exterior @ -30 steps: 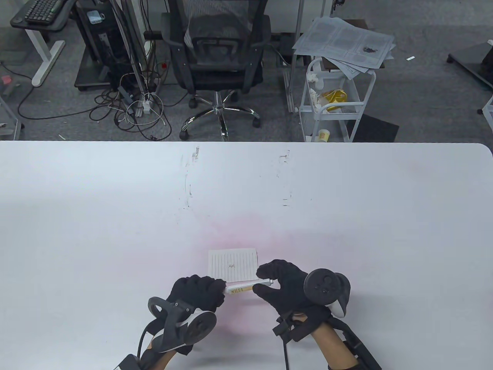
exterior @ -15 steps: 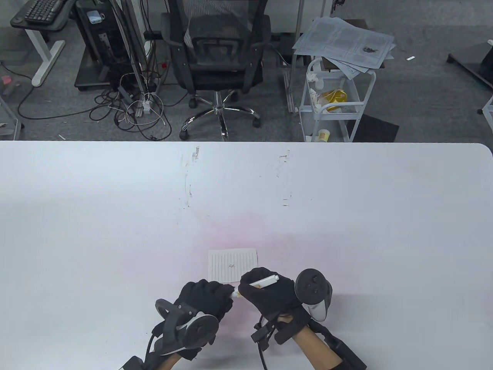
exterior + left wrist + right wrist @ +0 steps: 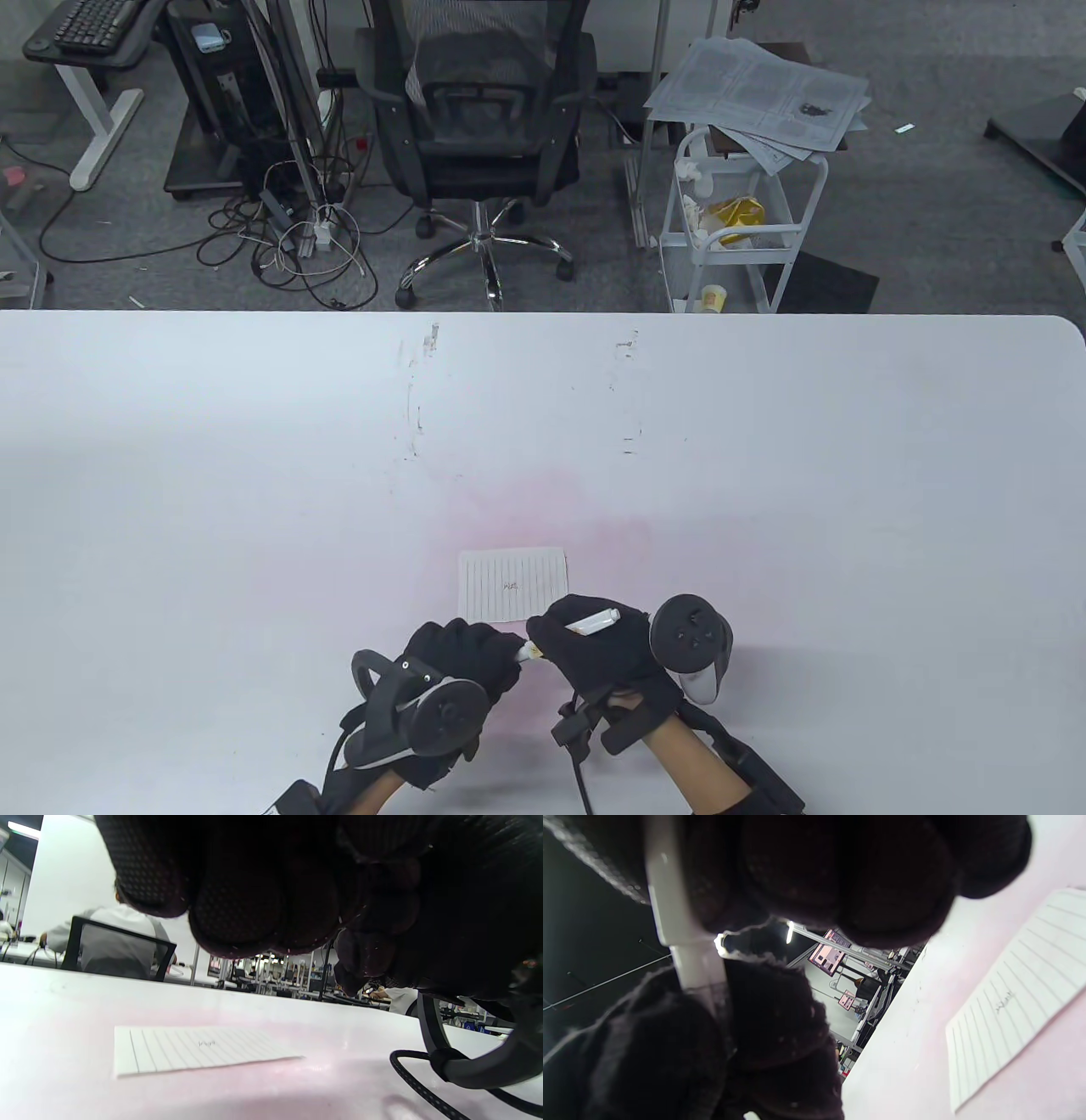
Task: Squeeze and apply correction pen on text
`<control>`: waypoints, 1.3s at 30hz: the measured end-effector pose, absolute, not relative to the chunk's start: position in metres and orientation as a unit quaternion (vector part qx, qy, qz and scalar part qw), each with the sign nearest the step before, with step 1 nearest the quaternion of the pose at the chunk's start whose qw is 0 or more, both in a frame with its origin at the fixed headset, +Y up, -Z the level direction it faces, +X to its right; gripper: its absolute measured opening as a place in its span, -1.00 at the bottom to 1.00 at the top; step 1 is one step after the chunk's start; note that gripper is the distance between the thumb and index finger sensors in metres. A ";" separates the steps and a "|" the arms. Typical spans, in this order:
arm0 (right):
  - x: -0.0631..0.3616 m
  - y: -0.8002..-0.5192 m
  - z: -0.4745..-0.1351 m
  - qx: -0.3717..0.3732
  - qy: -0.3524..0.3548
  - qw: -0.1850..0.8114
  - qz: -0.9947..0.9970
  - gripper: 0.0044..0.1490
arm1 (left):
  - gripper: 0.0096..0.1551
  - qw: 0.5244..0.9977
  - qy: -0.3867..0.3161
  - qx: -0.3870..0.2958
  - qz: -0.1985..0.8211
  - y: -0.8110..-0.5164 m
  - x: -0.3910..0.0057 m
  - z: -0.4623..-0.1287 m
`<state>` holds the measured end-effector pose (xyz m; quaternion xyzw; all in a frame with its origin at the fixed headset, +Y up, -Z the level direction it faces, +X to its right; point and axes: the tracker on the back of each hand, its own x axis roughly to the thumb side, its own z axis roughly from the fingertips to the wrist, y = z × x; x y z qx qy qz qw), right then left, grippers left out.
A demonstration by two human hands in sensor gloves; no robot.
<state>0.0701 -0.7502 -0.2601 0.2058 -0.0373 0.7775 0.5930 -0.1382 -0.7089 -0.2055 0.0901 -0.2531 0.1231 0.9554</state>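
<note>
A white correction pen (image 3: 594, 622) with a yellow label lies slanted between both hands, just above the table. My right hand (image 3: 562, 635) is wrapped around its barrel; the white end sticks out past the fingers. My left hand (image 3: 502, 655) grips the pen's lower left end, and that tip is hidden. A small lined paper (image 3: 512, 584) with one short handwritten word (image 3: 512, 586) lies flat just beyond the hands. The paper also shows in the left wrist view (image 3: 199, 1048) and the right wrist view (image 3: 1018, 1001). The pen's white barrel (image 3: 670, 899) runs through my right fingers.
The white table (image 3: 543, 424) has a faint pink stain around the paper and scuff marks toward the far edge. An office chair (image 3: 479, 127) and a white cart (image 3: 738, 229) stand on the floor beyond the table.
My right hand shifted from pinching the pen's right end to wrapping around its barrel, moving left toward my left hand. The pen tilted up at its right end. The paper has not moved.
</note>
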 end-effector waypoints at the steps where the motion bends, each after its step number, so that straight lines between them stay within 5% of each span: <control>1: 0.070 -0.751 -0.261 0.205 -0.037 0.595 0.776 -0.49 | -0.52 0.956 -0.253 0.082 0.124 -0.709 -0.139 -0.207; 16: 0.066 -0.751 -0.265 0.240 -0.041 0.582 0.776 -0.50 | -0.53 0.947 -0.262 -0.044 0.181 -0.714 -0.150 -0.230; 27: 0.080 -0.760 -0.268 0.149 -0.040 0.611 0.776 -0.51 | -0.55 0.966 -0.240 0.019 0.097 -0.708 -0.136 -0.228; 29: 0.113 -0.762 -0.274 0.048 -0.079 0.649 0.755 -0.53 | -0.55 0.984 -0.167 0.058 -0.027 -0.711 -0.158 -0.229; 31: 0.135 -0.762 -0.278 0.028 -0.075 0.671 0.737 -0.53 | -0.55 0.984 -0.153 0.086 0.021 -0.715 -0.183 -0.236; 33: 0.139 -0.762 -0.279 0.025 -0.086 0.657 0.749 -0.53 | -0.55 0.993 -0.109 0.022 0.046 -0.717 -0.199 -0.245; 39: 0.131 -0.762 -0.279 0.019 -0.089 0.625 0.776 -0.52 | -0.52 0.995 0.016 0.086 -0.056 -0.717 -0.249 -0.248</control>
